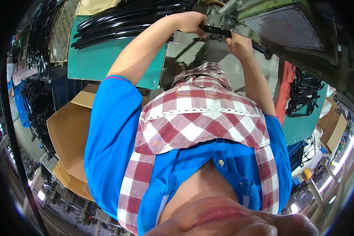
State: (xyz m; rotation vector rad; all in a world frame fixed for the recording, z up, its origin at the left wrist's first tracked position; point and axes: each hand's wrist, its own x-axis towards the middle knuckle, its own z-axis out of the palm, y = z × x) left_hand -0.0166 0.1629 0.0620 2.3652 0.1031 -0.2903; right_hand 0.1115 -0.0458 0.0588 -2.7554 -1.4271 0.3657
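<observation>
- left hand (190, 21) – clenched on black metal strip (214, 30), at its left end
- right hand (236, 41) grips strip's right end, by machine (263, 15)
- strip's long axis runs hand-to-hand

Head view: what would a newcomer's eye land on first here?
First, the red-and-white checked apron over a bright blue shirt, filling the middle of the picture. Above it, both arms reach up to the top edge, where the left hand and right hand grip a black metal part at a grey-green machine. To the upper left, long black curved strips lie stacked on a green table.
</observation>
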